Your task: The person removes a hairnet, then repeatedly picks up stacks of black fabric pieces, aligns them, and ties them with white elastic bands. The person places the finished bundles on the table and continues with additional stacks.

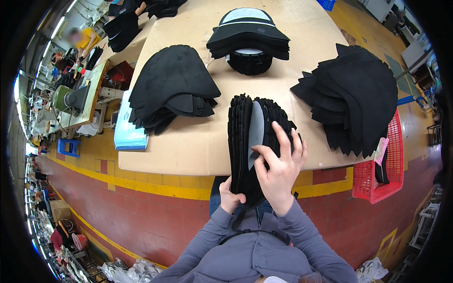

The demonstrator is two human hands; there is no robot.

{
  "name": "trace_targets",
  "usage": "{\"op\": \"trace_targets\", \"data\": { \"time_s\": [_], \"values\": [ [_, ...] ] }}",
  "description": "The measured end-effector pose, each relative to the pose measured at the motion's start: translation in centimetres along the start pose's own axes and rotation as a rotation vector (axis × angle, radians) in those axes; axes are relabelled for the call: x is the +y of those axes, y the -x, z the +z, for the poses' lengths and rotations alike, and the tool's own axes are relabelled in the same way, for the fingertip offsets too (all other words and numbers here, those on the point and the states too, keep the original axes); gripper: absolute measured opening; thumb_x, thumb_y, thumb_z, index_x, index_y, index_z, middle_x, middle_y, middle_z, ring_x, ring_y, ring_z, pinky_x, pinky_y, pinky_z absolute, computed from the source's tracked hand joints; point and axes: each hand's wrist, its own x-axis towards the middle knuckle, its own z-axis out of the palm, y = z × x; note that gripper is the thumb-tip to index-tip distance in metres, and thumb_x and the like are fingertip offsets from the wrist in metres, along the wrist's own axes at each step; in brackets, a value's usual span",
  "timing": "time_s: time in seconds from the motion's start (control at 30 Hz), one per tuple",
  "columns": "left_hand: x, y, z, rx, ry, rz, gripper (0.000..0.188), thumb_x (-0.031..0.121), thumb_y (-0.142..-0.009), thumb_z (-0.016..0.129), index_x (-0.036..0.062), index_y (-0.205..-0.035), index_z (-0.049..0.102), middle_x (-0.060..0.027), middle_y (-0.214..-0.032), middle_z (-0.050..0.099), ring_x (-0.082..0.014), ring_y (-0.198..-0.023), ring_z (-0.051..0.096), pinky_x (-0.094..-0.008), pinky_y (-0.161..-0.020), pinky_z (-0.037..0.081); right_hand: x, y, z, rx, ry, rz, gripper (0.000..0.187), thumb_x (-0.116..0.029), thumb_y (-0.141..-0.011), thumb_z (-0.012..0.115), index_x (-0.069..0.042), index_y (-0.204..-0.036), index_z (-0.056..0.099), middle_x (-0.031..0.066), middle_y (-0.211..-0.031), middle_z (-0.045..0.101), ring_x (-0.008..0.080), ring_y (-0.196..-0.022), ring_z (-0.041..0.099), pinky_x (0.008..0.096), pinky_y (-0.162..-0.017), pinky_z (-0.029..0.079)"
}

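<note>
My left hand [231, 197] is closed round the lower end of a thick stack of black fabric pieces [239, 137], held upright at the table's near edge. The stack is fanned, and one piece shows a grey face [256, 127] between the black layers. My right hand [283, 170] has its fingers spread over the stack's right side. Its index fingertip touches the grey face, with the thumb just below; the longer fingers lie by the black edges. The stack hides part of my left fingers.
Black fabric piles lie on the table [188, 151] at left [174, 80] and right [354, 94]; another, white-topped [247, 35], stands beyond. Blue plastic packets [130, 127] lie at the left edge. A red basket [398, 155] stands right. Other people work at far left.
</note>
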Motion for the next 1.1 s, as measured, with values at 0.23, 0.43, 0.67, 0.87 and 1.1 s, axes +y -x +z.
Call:
{"op": "trace_targets", "data": {
  "time_s": [0.23, 0.43, 0.67, 0.87, 1.1],
  "values": [
    [0.0, 0.0, -0.1, -0.014, 0.008, 0.009, 0.112, 0.062, -0.047, 0.084, -0.0093, -0.129, 0.054, -0.0088, -0.11, 0.069, -0.0137, -0.098, 0.065, -0.0281, -0.088, 0.052, -0.3, -0.5, -1.0, -0.065, -0.142, 0.032, 0.029, -0.038, -0.072, 0.079, -0.013, -0.087, 0.076, 0.0109, -0.14, 0.05, 0.0378, -0.134, 0.034, 0.0511, -0.112, 0.02],
    [0.4, -0.1, 0.2, -0.017, 0.021, 0.003, 0.113, 0.06, -0.047, 0.084, -0.0098, -0.13, 0.053, -0.009, -0.111, 0.069, -0.0145, -0.1, 0.064, -0.0287, -0.089, 0.052, 0.0, -0.2, -0.8, -0.076, -0.137, 0.026, 0.033, -0.042, -0.071, 0.08, -0.013, -0.089, 0.076, 0.0113, -0.141, 0.048, 0.0385, -0.134, 0.034, 0.0519, -0.111, 0.02],
    [0.0, 0.0, -0.1, -0.011, 0.01, 0.005, 0.113, 0.062, -0.047, 0.085, -0.0087, -0.13, 0.054, -0.0079, -0.111, 0.068, -0.0129, -0.1, 0.063, -0.0272, -0.088, 0.051, -0.6, -0.6, -1.3, -0.081, -0.168, 0.052, 0.025, -0.022, -0.064, 0.074, -0.012, -0.087, 0.073, 0.0125, -0.141, 0.048, 0.039, -0.133, 0.035, 0.0521, -0.112, 0.019],
    [-0.6, -0.1, -0.6, -0.025, -0.038, 0.001, 0.115, 0.063, -0.047, 0.085, -0.0087, -0.131, 0.054, -0.0066, -0.109, 0.068, -0.0108, -0.097, 0.062, -0.0263, -0.087, 0.05, -0.3, -0.1, -0.2, -0.015, -0.16, 0.121, 0.021, -0.016, -0.064, 0.066, -0.015, -0.085, 0.069, 0.0085, -0.139, 0.05, 0.0361, -0.129, 0.041, 0.056, -0.112, 0.018],
    [0.0, -0.2, -0.3, -0.032, -0.066, 0.017, 0.118, 0.063, -0.047, 0.085, -0.01, -0.134, 0.05, -0.0106, -0.114, 0.068, -0.0138, -0.103, 0.063, -0.0276, -0.092, 0.049, -0.6, -0.3, -0.9, -0.042, -0.116, 0.015, 0.025, -0.035, -0.075, 0.072, -0.012, -0.085, 0.07, 0.0142, -0.138, 0.05, 0.0362, -0.128, 0.043, 0.0544, -0.111, 0.019]
  ]
}}
